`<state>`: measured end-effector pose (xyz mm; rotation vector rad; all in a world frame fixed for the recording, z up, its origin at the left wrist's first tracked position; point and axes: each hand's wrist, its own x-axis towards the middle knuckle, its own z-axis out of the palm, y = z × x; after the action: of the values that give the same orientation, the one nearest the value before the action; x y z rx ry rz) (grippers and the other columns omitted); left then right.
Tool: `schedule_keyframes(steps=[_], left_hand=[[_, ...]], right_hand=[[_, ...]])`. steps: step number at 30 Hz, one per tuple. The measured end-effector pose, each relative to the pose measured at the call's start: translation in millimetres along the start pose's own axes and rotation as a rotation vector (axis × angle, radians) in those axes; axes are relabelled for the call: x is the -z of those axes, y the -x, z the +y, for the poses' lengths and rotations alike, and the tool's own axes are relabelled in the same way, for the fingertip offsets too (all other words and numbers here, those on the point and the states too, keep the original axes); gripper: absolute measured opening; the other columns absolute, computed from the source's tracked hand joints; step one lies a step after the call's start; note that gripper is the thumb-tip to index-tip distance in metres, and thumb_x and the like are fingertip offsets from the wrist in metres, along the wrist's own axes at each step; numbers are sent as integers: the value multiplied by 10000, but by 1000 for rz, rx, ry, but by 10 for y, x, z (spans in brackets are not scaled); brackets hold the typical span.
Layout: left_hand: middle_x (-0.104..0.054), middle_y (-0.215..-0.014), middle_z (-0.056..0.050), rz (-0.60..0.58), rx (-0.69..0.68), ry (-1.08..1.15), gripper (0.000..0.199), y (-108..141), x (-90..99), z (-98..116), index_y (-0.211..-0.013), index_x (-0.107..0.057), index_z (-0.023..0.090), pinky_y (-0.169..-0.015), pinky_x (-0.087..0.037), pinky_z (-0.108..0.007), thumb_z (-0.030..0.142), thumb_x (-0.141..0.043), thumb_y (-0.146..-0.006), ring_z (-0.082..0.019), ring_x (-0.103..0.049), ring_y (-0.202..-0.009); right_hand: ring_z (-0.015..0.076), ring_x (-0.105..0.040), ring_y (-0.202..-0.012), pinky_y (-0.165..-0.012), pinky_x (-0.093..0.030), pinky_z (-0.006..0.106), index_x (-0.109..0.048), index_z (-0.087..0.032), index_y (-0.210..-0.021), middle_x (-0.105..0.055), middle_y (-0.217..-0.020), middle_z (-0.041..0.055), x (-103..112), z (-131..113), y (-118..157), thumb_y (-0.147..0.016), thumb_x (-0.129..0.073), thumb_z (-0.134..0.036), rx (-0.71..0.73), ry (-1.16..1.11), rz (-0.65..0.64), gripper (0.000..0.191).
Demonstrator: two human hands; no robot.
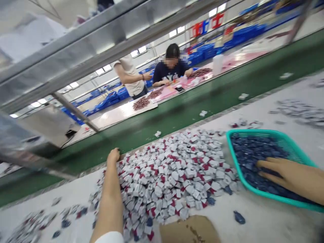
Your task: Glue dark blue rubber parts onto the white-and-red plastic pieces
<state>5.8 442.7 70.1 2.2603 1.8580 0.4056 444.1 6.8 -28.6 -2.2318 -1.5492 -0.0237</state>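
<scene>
My left hand (114, 155) reaches over the far left edge of a large pile of small white and dark-red plastic pieces (174, 165), right beside the green conveyor belt. Its fingers look curled, and a small dark spot shows at the fingertips; what they hold I cannot make out. My right hand (280, 171) is inside a teal plastic basket (295, 143), resting on dark blue plastic pieces (253, 152) with its fingers stretched and apart. A single dark blue piece (239, 217) lies on the table below the basket.
Several white pieces sit spaced along the green belt (182, 121). A brown cardboard piece (189, 231) lies at the near edge. Overhead runs a metal shelf beam (101, 44). Across the belt, one person (173, 67) sits at work and another (131, 76) stands.
</scene>
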Motion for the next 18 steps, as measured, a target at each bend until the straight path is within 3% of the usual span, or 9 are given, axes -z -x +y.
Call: schedule_keyframes(steps=[4,7,10,14,18], left_hand=[[-613,-1063,-79,-103,95,-204,264,-153,83,-65,-1063,-589,124,-834,-511,-410,320,-556,-890,-201,-603,-948],[-610,-1017,-151,-75,97,-286,261,-170,271,-89,-1003,-572,97,-781,-483,-422,321,-484,-901,-263,-603,-919],[-620,-933,-171,-19,58,-283,270,-16,523,-104,-939,-538,128,-704,-451,-377,379,-474,-862,-320,-604,-882],[-619,-835,-64,101,31,-167,241,552,773,-180,-846,-497,200,-683,-433,-309,436,-460,-819,-277,-602,-842],[-520,-591,10,93,-4,39,379,1391,744,-322,-826,-525,218,-546,-392,-274,581,-429,-772,-198,-524,-580]], right_hand=[[235,-617,-763,-541,-401,326,-623,-243,-874,-625,-899,88,127,-134,-1,-867,-451,-328,-36,95,-113,192],[203,-596,-766,-530,-373,294,-580,-241,-869,-595,-933,58,148,-231,-22,-887,-424,-303,-16,89,-143,169],[223,-597,-834,-578,-414,290,-570,-220,-870,-593,-971,63,139,-260,-65,-852,-465,-310,43,77,-166,139],[221,-619,-823,-577,-448,284,-565,-223,-1059,-601,-1008,73,154,-309,-143,-886,-399,-281,135,80,-177,246],[185,-630,-765,-576,-456,257,-588,-233,-1085,-613,-996,54,223,-369,-193,-894,-381,-224,244,113,-202,281]])
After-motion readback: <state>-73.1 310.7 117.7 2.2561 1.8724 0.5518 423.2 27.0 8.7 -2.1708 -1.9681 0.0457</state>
